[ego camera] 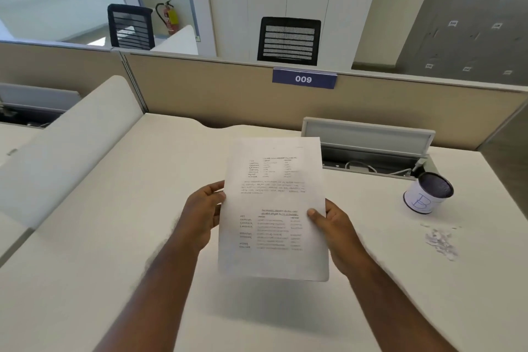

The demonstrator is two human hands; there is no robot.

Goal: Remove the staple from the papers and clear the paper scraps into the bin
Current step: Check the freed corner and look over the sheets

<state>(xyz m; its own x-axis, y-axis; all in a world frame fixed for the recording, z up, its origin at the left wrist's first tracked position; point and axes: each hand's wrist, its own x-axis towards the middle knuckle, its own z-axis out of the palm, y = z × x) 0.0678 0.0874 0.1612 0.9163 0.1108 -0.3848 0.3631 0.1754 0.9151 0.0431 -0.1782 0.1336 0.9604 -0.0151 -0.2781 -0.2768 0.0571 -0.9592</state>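
Matt white printed papers [274,208], smooth matt desk [114,237], mesh-metal bin [428,193].

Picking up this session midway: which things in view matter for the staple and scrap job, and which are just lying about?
Job: papers, held by left hand and right hand; paper scraps on the desk; bin marked B.

Lying about: office chairs, fire extinguisher, 009 sign, open cable tray.

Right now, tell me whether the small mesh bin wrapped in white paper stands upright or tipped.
Upright: the bin stands on its base, dark mouth up.
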